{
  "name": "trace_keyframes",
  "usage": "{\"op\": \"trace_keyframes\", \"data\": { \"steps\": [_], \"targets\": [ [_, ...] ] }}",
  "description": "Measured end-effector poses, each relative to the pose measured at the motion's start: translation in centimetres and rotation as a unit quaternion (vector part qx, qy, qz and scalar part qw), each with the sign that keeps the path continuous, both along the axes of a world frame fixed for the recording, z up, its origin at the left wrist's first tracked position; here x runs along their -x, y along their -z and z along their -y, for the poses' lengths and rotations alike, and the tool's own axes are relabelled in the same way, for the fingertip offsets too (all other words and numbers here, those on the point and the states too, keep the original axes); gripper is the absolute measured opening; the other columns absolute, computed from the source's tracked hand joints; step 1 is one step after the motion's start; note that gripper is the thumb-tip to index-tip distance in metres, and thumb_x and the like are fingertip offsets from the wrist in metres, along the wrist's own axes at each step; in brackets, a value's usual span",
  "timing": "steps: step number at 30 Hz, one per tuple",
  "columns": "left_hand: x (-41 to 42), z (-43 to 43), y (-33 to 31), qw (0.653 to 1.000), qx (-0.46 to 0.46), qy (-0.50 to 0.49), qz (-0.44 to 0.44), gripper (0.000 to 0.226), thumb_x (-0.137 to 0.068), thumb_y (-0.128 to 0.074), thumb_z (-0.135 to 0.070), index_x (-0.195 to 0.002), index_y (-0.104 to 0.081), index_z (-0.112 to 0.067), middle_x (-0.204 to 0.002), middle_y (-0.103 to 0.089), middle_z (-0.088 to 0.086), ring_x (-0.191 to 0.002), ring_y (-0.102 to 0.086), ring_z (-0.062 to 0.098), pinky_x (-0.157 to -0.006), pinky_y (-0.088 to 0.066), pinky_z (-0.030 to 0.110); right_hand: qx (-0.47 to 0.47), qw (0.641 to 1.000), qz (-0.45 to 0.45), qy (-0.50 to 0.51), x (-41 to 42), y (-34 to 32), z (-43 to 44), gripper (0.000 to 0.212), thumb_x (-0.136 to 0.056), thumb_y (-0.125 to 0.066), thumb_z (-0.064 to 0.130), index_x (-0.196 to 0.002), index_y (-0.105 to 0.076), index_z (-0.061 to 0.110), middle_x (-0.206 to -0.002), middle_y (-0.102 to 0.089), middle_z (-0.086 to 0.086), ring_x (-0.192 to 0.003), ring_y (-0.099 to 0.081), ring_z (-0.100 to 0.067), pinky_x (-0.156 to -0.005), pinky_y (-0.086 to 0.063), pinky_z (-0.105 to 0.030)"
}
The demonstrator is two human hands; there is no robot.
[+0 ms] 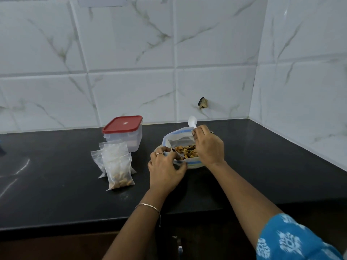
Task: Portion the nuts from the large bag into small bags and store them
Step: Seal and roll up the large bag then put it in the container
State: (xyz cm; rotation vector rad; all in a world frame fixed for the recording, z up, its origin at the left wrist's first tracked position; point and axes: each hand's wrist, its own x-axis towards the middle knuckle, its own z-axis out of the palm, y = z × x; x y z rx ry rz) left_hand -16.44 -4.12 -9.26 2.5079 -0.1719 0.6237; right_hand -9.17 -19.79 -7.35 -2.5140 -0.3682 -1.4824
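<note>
Left hand [165,169] curled round near rim of large bag [178,139]. Right hand [207,147] pinches white spoon [192,121], bowl end up, over nuts [187,152] inside. Bag mid-counter [56,184], toward back edge. Small bags [117,166] lie left; red-lidded box [123,133] behind them.

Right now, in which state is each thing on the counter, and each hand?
large bag: open, nuts inside.
container: shut, red lid on.
front small bag: filled with nuts, lying flat.
other small bags: lying under it, contents unclear.
spoon: held, bowl up above the bag.
left hand: grips the large bag's near rim.
right hand: grips the spoon's handle.
</note>
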Motion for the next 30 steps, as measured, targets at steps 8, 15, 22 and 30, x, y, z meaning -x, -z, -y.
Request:
{"op": "trace_keyframes", "data": {
  "steps": [8,15,22,30],
  "targets": [
    [-0.6,0.4,-0.3,0.988,0.143,-0.040,0.033,0.053,-0.085,-0.066,-0.041,-0.129,-0.043,-0.021,-0.141,-0.025,0.006,-0.132,-0.028,0.026,-0.105,-0.034,0.043,-0.122,0.986,-0.058,0.101,2.3,1.0,9.0,0.024,-0.100,-0.040,0.023,-0.084,-0.050,0.008,-0.078,-0.060,-0.013,-0.067,-0.057,-0.033,-0.056,-0.030,-0.033],
    [-2.9,-0.9,-1.2,0.928,0.356,-0.070,-0.088,0.065,-0.091,-0.064,-0.031,-0.145,-0.033,-0.010,-0.144,-0.043,0.014,-0.130,-0.042,0.027,-0.103,-0.042,0.043,-0.151,0.941,-0.241,0.185,3.0,2.6,14.8,0.013,-0.100,-0.041,0.022,-0.098,-0.042,0.009,-0.094,-0.065,-0.018,-0.095,-0.057,-0.037,-0.068,-0.036,-0.037],
    [-3.7,-1.7,-2.0,0.885,0.440,-0.033,-0.147,0.033,-0.090,-0.065,-0.019,-0.121,-0.057,-0.010,-0.111,-0.064,0.011,-0.088,-0.065,0.022,-0.065,-0.057,0.033,-0.139,0.958,-0.216,0.131,3.3,1.4,12.0,0.022,-0.096,-0.050,0.023,-0.107,-0.059,0.006,-0.111,-0.060,-0.013,-0.108,-0.053,-0.033,-0.088,-0.043,-0.041],
    [-3.8,-2.4,-3.4,0.851,0.491,0.001,-0.183,0.021,-0.088,-0.067,-0.011,-0.107,-0.059,-0.004,-0.094,-0.064,0.012,-0.073,-0.064,0.019,-0.058,-0.053,0.027,-0.376,0.790,-0.478,-0.073,2.3,-0.7,5.5,0.057,-0.101,-0.023,0.053,-0.100,-0.059,0.008,-0.090,-0.063,-0.012,-0.079,-0.060,-0.024,-0.075,-0.050,-0.036]
  ]
}}
